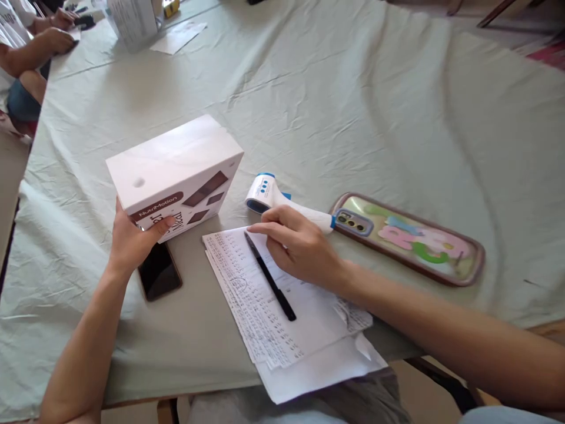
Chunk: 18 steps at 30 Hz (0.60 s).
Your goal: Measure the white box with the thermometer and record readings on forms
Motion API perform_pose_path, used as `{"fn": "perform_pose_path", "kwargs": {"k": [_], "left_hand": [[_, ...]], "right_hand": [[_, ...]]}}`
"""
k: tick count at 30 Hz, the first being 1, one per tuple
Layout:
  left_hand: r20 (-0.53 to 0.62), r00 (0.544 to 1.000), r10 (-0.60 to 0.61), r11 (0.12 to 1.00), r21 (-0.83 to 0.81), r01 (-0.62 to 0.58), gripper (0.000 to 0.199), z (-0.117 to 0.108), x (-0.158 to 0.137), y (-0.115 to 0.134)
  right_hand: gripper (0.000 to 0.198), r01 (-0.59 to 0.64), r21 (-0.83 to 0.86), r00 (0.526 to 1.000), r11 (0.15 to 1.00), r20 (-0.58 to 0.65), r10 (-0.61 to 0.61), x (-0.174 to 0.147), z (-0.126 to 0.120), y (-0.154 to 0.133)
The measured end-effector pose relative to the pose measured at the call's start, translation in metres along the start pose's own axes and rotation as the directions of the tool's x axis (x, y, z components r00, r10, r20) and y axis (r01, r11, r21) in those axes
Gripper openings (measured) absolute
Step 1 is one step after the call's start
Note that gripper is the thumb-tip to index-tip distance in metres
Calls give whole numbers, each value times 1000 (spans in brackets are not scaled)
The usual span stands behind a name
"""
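Note:
My left hand (135, 238) is closed around the lower left corner of a white NutriMotion box (176, 144), with the thumb across its printed front. The box is tilted. Beneath that hand lies a dark smartphone (159, 274), partly hidden. My right hand (304, 247) rests over a stack of handwritten papers (260, 294), index finger stretched toward the top edge, the other fingers loosely curled, holding nothing. A black pen (273, 280) lies on the sheets, its tip close to that index fingertip. Just beyond, a white and blue infrared thermometer (282, 200) lies on its side.
A phone in a colourful clear case (410, 238) lies right of the thermometer, close to my right forearm. A pale cloth (331, 112) covers the table. At the far left, another person's hands (62, 35) are near a container (132, 23) and a paper (179, 37).

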<state>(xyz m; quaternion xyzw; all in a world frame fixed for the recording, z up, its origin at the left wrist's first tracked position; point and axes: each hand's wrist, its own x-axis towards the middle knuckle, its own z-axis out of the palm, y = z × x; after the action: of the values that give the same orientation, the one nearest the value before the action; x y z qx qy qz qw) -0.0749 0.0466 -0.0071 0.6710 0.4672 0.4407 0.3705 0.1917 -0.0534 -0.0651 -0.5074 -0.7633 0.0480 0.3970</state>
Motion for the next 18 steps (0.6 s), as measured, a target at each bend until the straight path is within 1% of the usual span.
{"fn": "perform_pose_path", "kwargs": {"k": [1, 3, 6, 8, 10, 12, 14, 16, 18], "left_hand": [[-26, 1000, -13, 1000, 12, 14, 80, 1, 0, -3], [-77, 997, -11, 999, -38, 9, 71, 4, -4, -1], [-132, 991, -29, 971, -241, -3, 57, 13, -11, 13], [-113, 991, -74, 938, -346, 30, 47, 18, -15, 24], [-42, 990, -131, 907, -409, 103, 43, 23, -19, 30], [31, 979, -202, 879, -434, 195, 45, 27, -20, 31], [64, 962, -264, 855, -447, 264, 50, 30, -21, 27], [67, 958, -277, 847, -453, 277, 53, 32, -20, 22], [66, 966, -250, 858, -448, 253, 52, 33, -19, 19]], "right_hand": [[27, -10, -19, 1000, 1000, -23, 10, 1, -1, 1], [25, -31, -60, 998, 998, -59, 27, 4, -3, 3], [25, -79, -128, 995, 989, -67, 71, 9, -8, 8], [25, -117, -194, 992, 974, -72, 105, 11, -13, 12], [25, -156, -281, 987, 947, -75, 140, 12, -18, 18], [28, -188, -364, 982, 912, -53, 181, 11, -21, 23], [33, -212, -431, 972, 877, -2, 234, 8, -23, 28], [37, -223, -478, 959, 850, 49, 279, 5, -23, 31], [40, -221, -502, 946, 836, 100, 310, 3, -21, 32]]}}
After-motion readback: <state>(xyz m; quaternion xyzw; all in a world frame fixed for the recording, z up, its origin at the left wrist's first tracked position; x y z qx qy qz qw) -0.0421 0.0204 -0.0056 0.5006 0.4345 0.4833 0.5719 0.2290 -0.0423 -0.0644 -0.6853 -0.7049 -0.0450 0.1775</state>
